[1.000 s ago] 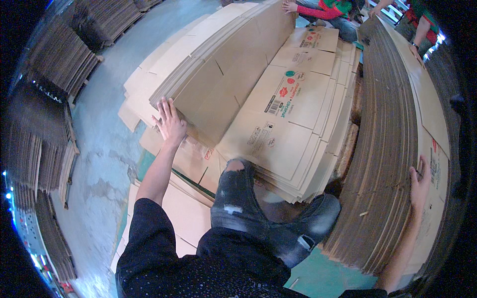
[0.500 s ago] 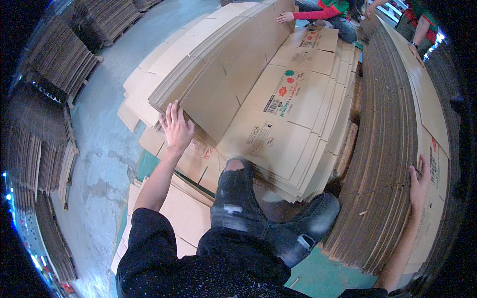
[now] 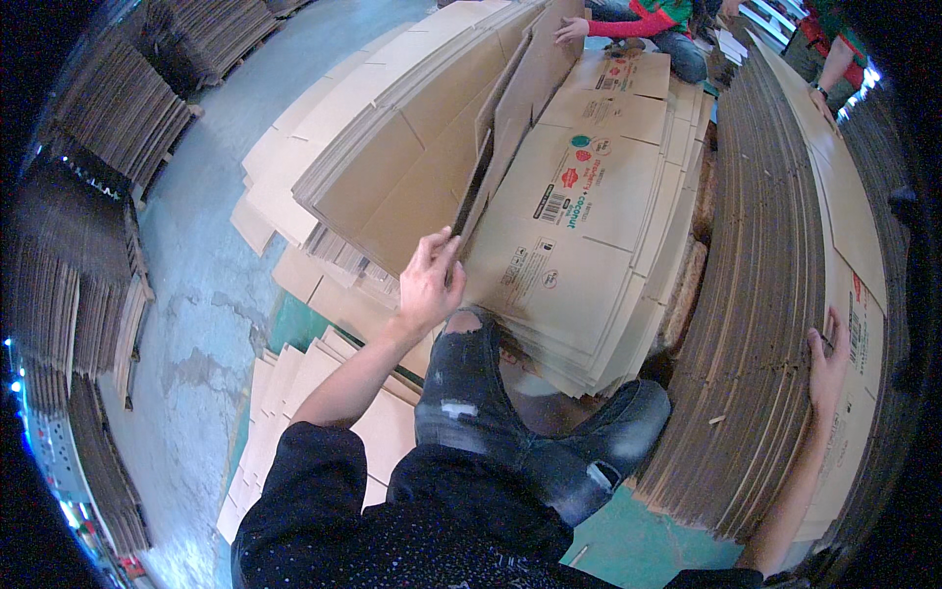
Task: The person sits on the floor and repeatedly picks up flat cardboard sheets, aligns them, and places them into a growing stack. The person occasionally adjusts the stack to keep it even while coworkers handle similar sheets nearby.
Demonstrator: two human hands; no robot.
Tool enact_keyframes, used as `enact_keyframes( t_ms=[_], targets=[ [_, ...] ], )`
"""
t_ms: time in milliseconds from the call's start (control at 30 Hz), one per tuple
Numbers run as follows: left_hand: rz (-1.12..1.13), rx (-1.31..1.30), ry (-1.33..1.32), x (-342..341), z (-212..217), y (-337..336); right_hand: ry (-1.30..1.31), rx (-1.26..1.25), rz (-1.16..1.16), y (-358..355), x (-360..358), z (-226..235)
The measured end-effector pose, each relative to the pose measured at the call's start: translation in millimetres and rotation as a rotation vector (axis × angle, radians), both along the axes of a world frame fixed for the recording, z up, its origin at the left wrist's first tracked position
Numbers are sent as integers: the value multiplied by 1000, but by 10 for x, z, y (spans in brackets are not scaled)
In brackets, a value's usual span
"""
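Observation:
My left hand (image 3: 432, 280) pinches the near edge of an upright flat cardboard sheet (image 3: 525, 103), its fingertips curled over that edge. To its left, several more cardboard sheets (image 3: 392, 162) lean outward in a bundle. Right of it lies a stack of printed flat cartons (image 3: 608, 182), with red and green fruit pictures and barcodes on top. My right hand (image 3: 832, 358) rests with fingers stretched on the top of a tall curved cardboard stack (image 3: 756, 285). A co-worker's hand (image 3: 571, 30) touches the far end of the upright sheet.
More cardboard piles (image 3: 118, 108) stand along the left across a blue-grey floor (image 3: 196, 294). Loose pale sheets (image 3: 383, 432) lie beside my left knee. Another person's forearm (image 3: 836, 64) reaches to the right stack's far end. My knees (image 3: 466, 393) border the middle stack.
My left hand has moved right and nearer, bringing a sheet's edge away from the leaning bundle. A gap has opened between them. My right hand stays in place.

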State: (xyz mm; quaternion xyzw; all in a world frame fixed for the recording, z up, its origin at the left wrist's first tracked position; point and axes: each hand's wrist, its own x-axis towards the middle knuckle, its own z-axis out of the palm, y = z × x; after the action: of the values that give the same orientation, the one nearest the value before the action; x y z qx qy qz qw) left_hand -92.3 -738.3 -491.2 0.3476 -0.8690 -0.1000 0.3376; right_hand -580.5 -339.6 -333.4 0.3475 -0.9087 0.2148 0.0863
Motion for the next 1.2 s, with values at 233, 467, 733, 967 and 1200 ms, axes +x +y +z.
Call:
enact_keyframes(
  t_ms=[233, 467, 733, 967, 1200],
  targets=[
    [-266, 66, -92, -188, -150, 457, -32, -40, 19, 6, -21, 3],
    [-451, 163, -275, -325, -162, 444, -50, -53, 31, 22, -53, -15],
    [561, -87, -249, 477, 234, -1329, -77, -82, 5, 11, -31, -22],
    [436, 65, -598, 898, 39, -1425, -41, -52, 12, -12, 25, -1],
    [281, 327, -475, 624, 15, -1086, -5, -42, 29, 65, -102, -81]
  ],
)
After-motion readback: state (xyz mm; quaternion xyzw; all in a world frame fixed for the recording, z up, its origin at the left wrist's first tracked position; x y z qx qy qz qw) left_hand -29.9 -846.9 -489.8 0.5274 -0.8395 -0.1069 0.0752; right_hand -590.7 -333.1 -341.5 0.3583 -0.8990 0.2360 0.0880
